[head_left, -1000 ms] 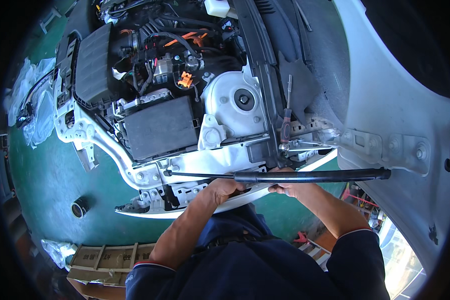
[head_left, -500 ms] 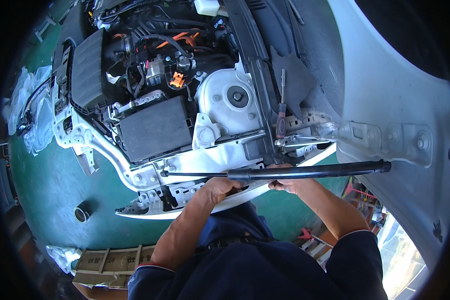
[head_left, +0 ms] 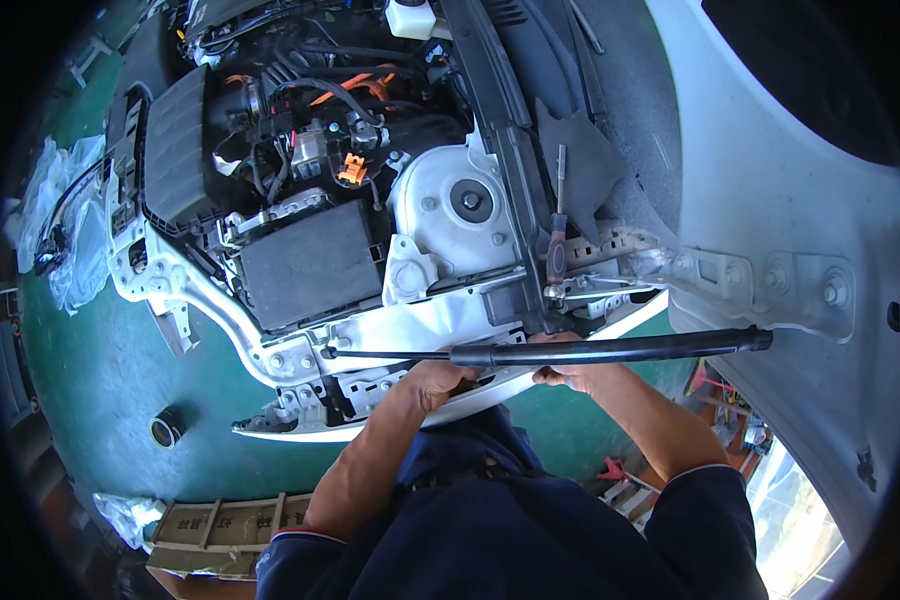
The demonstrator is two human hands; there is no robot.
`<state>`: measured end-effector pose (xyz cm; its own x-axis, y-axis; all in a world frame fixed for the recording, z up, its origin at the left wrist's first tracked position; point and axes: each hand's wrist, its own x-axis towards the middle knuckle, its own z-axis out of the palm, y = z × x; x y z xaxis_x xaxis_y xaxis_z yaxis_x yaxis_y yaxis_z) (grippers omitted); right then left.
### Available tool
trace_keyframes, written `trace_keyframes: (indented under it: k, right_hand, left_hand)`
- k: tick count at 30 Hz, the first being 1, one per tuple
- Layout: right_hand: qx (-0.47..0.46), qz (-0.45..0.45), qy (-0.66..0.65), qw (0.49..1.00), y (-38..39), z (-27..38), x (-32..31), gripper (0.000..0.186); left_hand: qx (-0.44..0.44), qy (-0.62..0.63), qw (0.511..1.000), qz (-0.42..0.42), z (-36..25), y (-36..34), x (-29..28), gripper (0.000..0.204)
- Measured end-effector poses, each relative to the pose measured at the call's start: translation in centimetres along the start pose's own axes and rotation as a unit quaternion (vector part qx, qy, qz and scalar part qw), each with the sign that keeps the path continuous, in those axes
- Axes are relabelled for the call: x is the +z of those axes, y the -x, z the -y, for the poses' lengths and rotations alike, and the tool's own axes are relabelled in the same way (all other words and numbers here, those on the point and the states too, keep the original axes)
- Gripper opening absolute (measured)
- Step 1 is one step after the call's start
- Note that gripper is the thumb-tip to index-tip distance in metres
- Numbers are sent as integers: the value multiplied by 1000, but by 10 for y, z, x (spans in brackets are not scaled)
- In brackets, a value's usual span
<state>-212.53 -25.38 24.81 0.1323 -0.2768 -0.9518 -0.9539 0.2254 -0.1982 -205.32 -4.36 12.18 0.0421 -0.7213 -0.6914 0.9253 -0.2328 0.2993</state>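
Left hand [head_left: 440, 382], head view: bare, fingers curled at the inner edge of a white fender panel [head_left: 490, 397]; whether they grip the edge or merely rest there cannot be told. Right hand [head_left: 574, 375], same view: at the same edge, thumb side low, crossed by a black gas strut [head_left: 610, 349] lying nearer the camera; its grasp likewise cannot be told. Fender panel: along the flank of the engine bay, outboard of the pale apron rail [head_left: 400, 322], between that rail and the person's body. Risks, as judged: knuckles or forearms could knock the strut, since both hands work directly beneath it; fingers could be pinched or cut on the sheet-metal edges, being bare; the panel could be scratched by the belt buckle or clothing, the torso standing so close. Loose item: hand driver [head_left: 558, 250], propped by the cowl, liable to slide if the bodywork is jolted. Obscured: fingertips of both hands, behind strut and metal; anything small held between them; the fastening points beneath. Cut off: far side of the engine bay, at the upper edge. Hard to make out: bonnet hinge [head_left: 810, 290] outline, bent by the lens; dark, blurred rim at left.
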Motion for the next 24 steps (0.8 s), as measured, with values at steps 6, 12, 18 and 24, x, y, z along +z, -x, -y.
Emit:
trace_keyframes:
  k: [6, 12, 18, 24]
  right_hand:
    - [-3, 32, 32, 999, 1, 2, -2, 21]
    - [-3, 33, 65, 997, 5, 4, -2, 20]
    - [-7, 46, 103, 994, 7, 7, -2, 17]
    - [-10, 42, 113, 993, 1, 2, -5, 21]
  left_hand:
    - [1, -23, 999, -31, 1, -2, 5, 26]
    - [-2, -63, 997, -43, -3, -2, 9, 24]
    - [-1, -65, 997, -37, -2, -1, 7, 22]
    - [-27, -55, 997, -52, -2, -4, 7, 22]
